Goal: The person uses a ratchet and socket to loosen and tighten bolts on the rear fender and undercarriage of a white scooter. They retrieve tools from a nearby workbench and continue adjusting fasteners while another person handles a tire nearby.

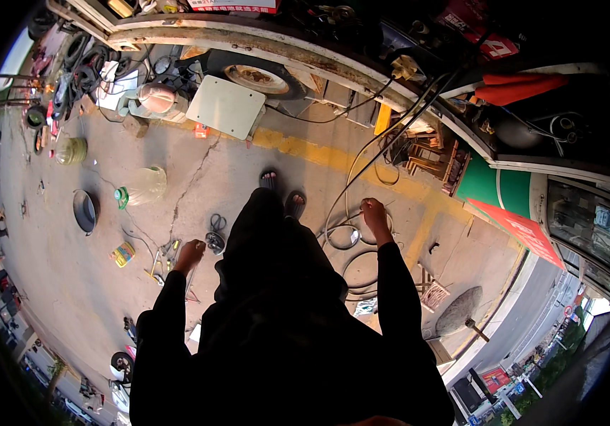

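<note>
My left hand (190,255) hangs over the floor with its fingers curled in. What it holds, if anything, is too small to make out. Beside it on the ground lie a round dark metal part (214,243) and several hand tools (157,271). My right hand (374,219) is also curled, above a coil of black hose (340,234); its finger contents cannot be made out either. A yellow container (123,254) lies left of the tools. My sandalled feet (295,204) stand on the concrete between the two hands.
A dark basin (85,211) and a clear jug with a green cap (145,187) are at the left. Ahead are a pale square-topped stand (227,106) and a wheel (255,77). Hoses cross the floor at right, near a small wooden stool (430,290) and a green-and-red cabinet (497,192).
</note>
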`<state>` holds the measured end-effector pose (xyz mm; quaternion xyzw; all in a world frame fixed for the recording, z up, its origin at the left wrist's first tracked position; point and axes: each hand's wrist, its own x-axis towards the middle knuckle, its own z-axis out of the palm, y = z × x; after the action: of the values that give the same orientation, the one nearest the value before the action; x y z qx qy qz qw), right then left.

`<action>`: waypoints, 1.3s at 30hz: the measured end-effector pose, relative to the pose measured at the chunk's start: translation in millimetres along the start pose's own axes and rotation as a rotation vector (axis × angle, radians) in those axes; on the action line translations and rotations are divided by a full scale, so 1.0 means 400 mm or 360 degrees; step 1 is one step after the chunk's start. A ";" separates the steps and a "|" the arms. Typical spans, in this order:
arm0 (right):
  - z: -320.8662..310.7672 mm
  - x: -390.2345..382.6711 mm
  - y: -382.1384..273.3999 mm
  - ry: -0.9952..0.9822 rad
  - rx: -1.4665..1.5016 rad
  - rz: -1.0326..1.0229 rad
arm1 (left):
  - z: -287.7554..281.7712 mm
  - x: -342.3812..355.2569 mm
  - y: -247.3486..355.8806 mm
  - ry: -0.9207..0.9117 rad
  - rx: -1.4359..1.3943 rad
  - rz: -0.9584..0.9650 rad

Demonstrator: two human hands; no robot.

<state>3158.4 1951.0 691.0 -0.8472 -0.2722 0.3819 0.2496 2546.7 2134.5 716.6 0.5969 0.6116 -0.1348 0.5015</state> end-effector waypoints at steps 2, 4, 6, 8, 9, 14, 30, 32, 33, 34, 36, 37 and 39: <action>-0.056 0.148 -0.193 -0.0096 0.0070 0.0008 | 0.029 -0.002 -0.022 -0.0065 -0.0169 -0.0162; -0.083 0.259 -0.336 -0.0088 -0.0069 -0.0066 | 0.068 -0.009 0.026 -0.0054 -0.0409 -0.0275; -0.087 0.350 -0.421 -0.0193 -0.0074 -0.0057 | 0.090 0.032 0.041 -0.0072 -0.0531 -0.0355; -0.069 0.428 -0.483 -0.0280 -0.0164 -0.0078 | 0.097 0.086 0.093 -0.0109 -0.0543 -0.0451; -0.061 0.439 -0.498 -0.0314 -0.0260 -0.0081 | 0.084 0.124 0.149 -0.0129 -0.0507 -0.0427; -0.062 0.568 -0.717 -0.0498 -0.0435 -0.0300 | -0.002 0.299 0.492 0.0303 -0.0893 -0.0096; 0.100 1.294 -1.134 -0.0103 -0.1483 -0.0763 | 0.246 0.096 1.055 0.0459 -0.0951 -0.0695; 0.103 1.339 -1.110 -0.0080 -0.1372 -0.0589 | 0.254 0.106 1.099 0.0439 -0.0897 -0.0644; 0.105 1.357 -1.119 -0.0167 -0.1477 -0.0554 | 0.251 0.102 1.129 0.0481 -0.0912 -0.0632; 0.082 1.440 -1.091 -0.0235 -0.1343 -0.0529 | 0.229 0.119 1.154 0.0522 -0.0915 -0.0564; 0.058 1.395 -1.111 -0.0670 -0.0986 -0.0200 | 0.233 0.095 1.205 0.0629 -0.0968 -0.0613; 0.054 1.380 -1.115 -0.0675 -0.0855 -0.0130 | 0.228 0.098 1.219 0.0625 -0.0964 -0.0621; 0.033 1.361 -1.124 -0.0655 -0.0582 0.0015 | 0.212 0.112 1.239 0.0604 -0.0946 -0.0604</action>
<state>3331.3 2635.9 688.6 -0.7840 -0.3777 0.4918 0.0302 3023.8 2220.6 857.8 0.3165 0.8051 0.0706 0.4967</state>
